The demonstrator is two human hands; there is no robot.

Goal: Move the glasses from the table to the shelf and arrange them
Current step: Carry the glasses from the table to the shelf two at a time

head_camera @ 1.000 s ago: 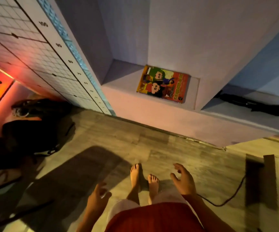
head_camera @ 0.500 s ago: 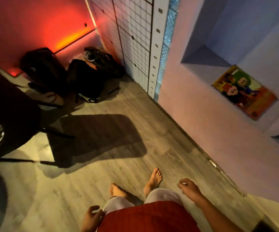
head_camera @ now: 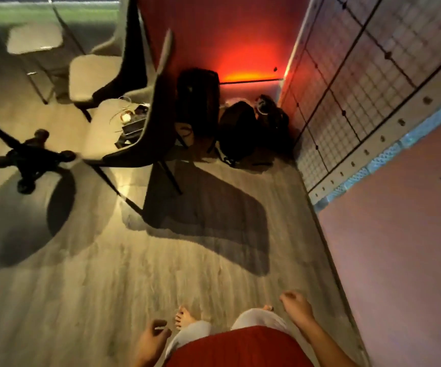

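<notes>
A: What stands ahead of the person?

B: A dark chair [head_camera: 145, 123] with small items and cables on its seat; its thin legs reach out onto the wooden floor [head_camera: 87, 287]. Behind it, further chairs [head_camera: 92, 75] and a black wheeled base [head_camera: 30, 157] at left. Dark bags [head_camera: 238, 128] lie against the red-lit wall [head_camera: 227, 35], touching the foot of the chair.

A: Where is there room to move?

B: A bare strip of floor runs between the chair legs and the pink wall [head_camera: 399, 247] at right, crossed only by shadow. A gridded panel [head_camera: 359, 88] edges the far right corner.

A: And the hands?

B: The left hand [head_camera: 152, 343] hangs beside the leg, fingers loosely curled, holding nothing. The right hand [head_camera: 297, 304] is likewise half-curled and empty, near the pink wall. One bare foot [head_camera: 185, 317] shows between them.

A: The glasses, the table, the shelf?

B: None can be made out in this view; motion blur softens the far corner.
</notes>
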